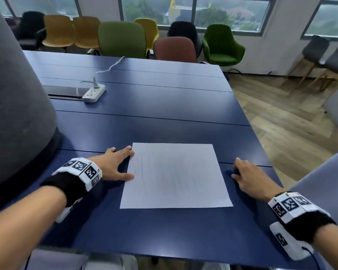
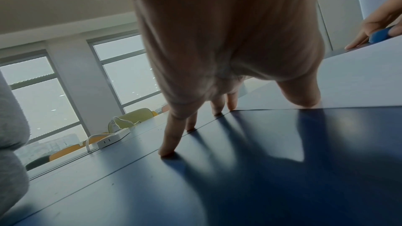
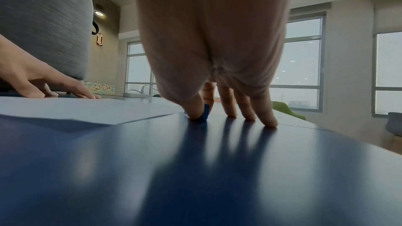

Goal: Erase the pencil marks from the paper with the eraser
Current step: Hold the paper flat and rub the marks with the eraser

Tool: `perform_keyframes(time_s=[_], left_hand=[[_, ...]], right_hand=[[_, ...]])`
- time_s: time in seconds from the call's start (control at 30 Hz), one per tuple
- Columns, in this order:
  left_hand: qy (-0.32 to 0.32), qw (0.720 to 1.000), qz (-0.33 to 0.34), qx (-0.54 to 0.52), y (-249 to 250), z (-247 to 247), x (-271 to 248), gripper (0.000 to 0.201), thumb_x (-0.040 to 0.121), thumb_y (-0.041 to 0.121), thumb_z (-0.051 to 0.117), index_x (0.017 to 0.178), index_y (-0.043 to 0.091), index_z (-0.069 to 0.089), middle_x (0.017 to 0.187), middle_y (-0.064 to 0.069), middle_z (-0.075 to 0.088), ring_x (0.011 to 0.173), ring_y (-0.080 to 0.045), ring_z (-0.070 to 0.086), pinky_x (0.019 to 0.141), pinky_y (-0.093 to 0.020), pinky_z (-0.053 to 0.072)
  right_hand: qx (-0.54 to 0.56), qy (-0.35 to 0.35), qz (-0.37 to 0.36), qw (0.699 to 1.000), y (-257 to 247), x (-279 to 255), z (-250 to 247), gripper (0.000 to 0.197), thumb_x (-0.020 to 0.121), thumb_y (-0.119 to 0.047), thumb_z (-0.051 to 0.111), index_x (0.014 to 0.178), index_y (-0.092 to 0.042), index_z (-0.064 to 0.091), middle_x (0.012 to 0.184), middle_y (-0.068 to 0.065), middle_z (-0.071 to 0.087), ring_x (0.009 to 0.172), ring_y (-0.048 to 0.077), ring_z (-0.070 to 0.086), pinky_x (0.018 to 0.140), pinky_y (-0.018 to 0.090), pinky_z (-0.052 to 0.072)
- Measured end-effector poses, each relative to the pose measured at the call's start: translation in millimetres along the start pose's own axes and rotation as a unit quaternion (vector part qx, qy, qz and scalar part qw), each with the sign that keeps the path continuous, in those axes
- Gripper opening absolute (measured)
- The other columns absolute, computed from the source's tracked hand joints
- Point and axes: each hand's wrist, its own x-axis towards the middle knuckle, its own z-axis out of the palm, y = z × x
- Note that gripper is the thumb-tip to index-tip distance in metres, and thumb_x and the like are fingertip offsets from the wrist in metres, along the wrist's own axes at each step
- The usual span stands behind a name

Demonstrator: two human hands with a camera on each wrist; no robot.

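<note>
Paper [image 1: 175,176] lies flat on the blue counter [image 1: 164,114], in the near middle, with faint pencil marks [image 1: 164,172] across it. At 9 o'clock from the paper, the left hand [image 1: 113,164] is spread wide and flat, holding nothing; its thumb and first finger touch the paper's left edge, and the other fingers press the counter. At 3 o'clock, just beside the paper's right edge, the right hand [image 1: 248,178] rests on the counter. Its thumb and first finger pinch a small blue eraser [image 3: 204,112] that sits on the counter; the other fingers stand on their tips. At 11 o'clock, well away, lies a white power strip [image 1: 93,92] with a plug in it.
</note>
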Motion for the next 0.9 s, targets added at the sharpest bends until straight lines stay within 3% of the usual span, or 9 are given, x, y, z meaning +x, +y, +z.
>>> perform_keyframes(time_s=[0.2, 0.33, 0.43, 0.5, 0.57, 0.63, 0.8, 0.9], left_hand=[[-0.009, 1.0, 0.0, 0.013, 5, 3, -10, 0.095, 0.079, 0.071, 0.058, 0.152, 0.042, 0.005, 0.159, 0.025, -0.014, 0.15, -0.021, -0.01, 0.114, -0.065, 0.016], [-0.014, 1.0, 0.007, 0.023, 8, 8, -13, 0.096, 0.078, 0.076, 0.055, 0.15, 0.05, -0.002, 0.159, 0.022, -0.018, 0.149, -0.024, -0.012, 0.111, -0.068, 0.012], [-0.023, 0.999, 0.002, 0.038, 11, 10, -12, 0.095, 0.076, 0.08, 0.051, 0.147, 0.056, -0.006, 0.159, 0.019, -0.022, 0.148, -0.028, -0.014, 0.11, -0.07, 0.011], [-0.022, 0.999, 0.001, 0.039, 12, 11, -11, 0.095, 0.074, 0.082, 0.051, 0.147, 0.057, -0.004, 0.158, 0.019, -0.023, 0.148, -0.029, -0.015, 0.11, -0.07, 0.01], [-0.018, 0.999, 0.001, 0.035, 11, 11, -11, 0.097, 0.072, 0.082, 0.053, 0.147, 0.056, -0.002, 0.158, 0.02, -0.022, 0.148, -0.029, -0.014, 0.109, -0.07, 0.01], [-0.017, 0.999, 0.002, 0.032, 11, 11, -11, 0.099, 0.07, 0.083, 0.054, 0.147, 0.055, 0.0, 0.158, 0.02, -0.021, 0.148, -0.029, -0.013, 0.109, -0.071, 0.01], [-0.025, 0.999, -0.002, 0.047, 13, 9, -10, 0.105, 0.068, 0.085, 0.054, 0.148, 0.055, -0.007, 0.158, 0.018, -0.023, 0.148, -0.031, -0.01, 0.109, -0.072, 0.011], [-0.026, 0.998, -0.003, 0.051, 15, 6, -9, 0.106, 0.068, 0.084, 0.056, 0.149, 0.054, -0.006, 0.16, 0.015, -0.021, 0.147, -0.032, -0.006, 0.108, -0.073, 0.014]], right_hand=[[-0.035, -0.021, -0.015, 0.999, -7, -7, -7, 0.016, 0.095, -0.02, 0.052, 0.086, -0.016, 0.039, 0.078, -0.012, 0.036, 0.073, 0.019, 0.041, 0.066, 0.031, 0.032], [-0.007, -0.053, 0.002, 0.999, -10, 1, -22, 0.017, 0.088, -0.022, 0.063, 0.077, -0.018, 0.051, 0.076, -0.006, 0.057, 0.067, 0.007, 0.052, 0.06, 0.026, 0.038], [0.037, 0.007, -0.015, 0.999, -41, 12, -30, 0.023, 0.083, -0.022, 0.069, 0.065, -0.019, 0.055, 0.071, -0.005, 0.055, 0.064, 0.006, 0.051, 0.055, 0.017, 0.034], [0.061, 0.029, -0.063, 0.996, -78, 19, -29, 0.021, 0.082, -0.025, 0.069, 0.069, -0.012, 0.06, 0.072, -0.004, 0.055, 0.065, 0.008, 0.05, 0.054, 0.017, 0.034], [0.082, -0.018, -0.118, 0.989, -116, 27, -21, 0.02, 0.085, -0.027, 0.067, 0.075, -0.01, 0.062, 0.069, -0.005, 0.058, 0.062, 0.008, 0.051, 0.053, 0.019, 0.037], [0.102, -0.062, -0.16, 0.98, -144, 42, -9, 0.007, 0.086, -0.022, 0.066, 0.086, -0.015, 0.065, 0.068, -0.007, 0.061, 0.059, 0.004, 0.051, 0.053, 0.019, 0.038], [0.11, -0.075, -0.211, 0.968, -184, 86, 11, 0.015, 0.088, -0.022, 0.063, 0.102, -0.018, 0.067, 0.073, -0.006, 0.062, 0.073, 0.018, 0.054, 0.073, 0.032, 0.05], [0.111, -0.057, -0.217, 0.968, -193, 106, 15, 0.019, 0.087, -0.024, 0.065, 0.104, -0.016, 0.067, 0.073, -0.005, 0.062, 0.074, 0.019, 0.056, 0.075, 0.034, 0.052]])
